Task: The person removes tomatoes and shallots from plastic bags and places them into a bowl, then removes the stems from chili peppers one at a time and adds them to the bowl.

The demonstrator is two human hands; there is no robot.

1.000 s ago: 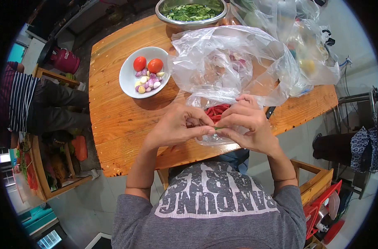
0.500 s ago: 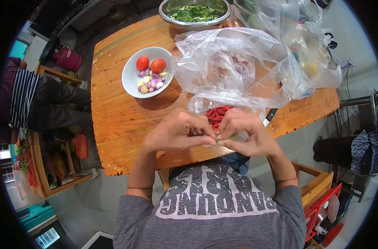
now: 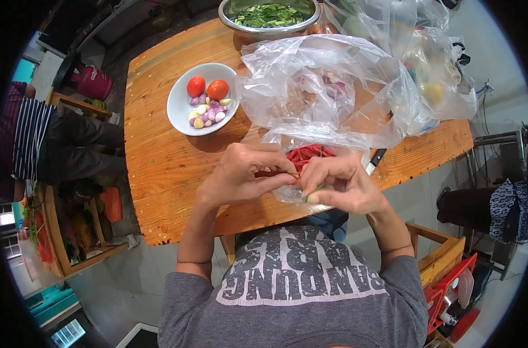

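Note:
Close together over the near edge of the table, my left hand [image 3: 246,174] and my right hand [image 3: 345,184] both have their fingers pinched. Between the left thumb and index finger an orange-red tip shows, which looks like a chili pepper; most of it is hidden by the fingers. A small green stem [image 3: 314,193] sticks out from the right thumb and fingertips. Just beyond the hands, a pile of red chilies [image 3: 310,153] lies in a clear plastic bag [image 3: 284,194]. The fingers partly cover the pile.
A white bowl [image 3: 177,110] holds tomatoes, shallots and garlic. Behind it stands a metal bowl [image 3: 246,29] of cut greens. Plastic bags [image 3: 328,55] spread across the table's right half. A knife [image 3: 378,158] lies right of the chilies. Another person [image 3: 72,139] stands at left.
My hands have drawn slightly apart, the right one moving a little right with the green stem. More of the chili pile shows. The view has shifted slightly.

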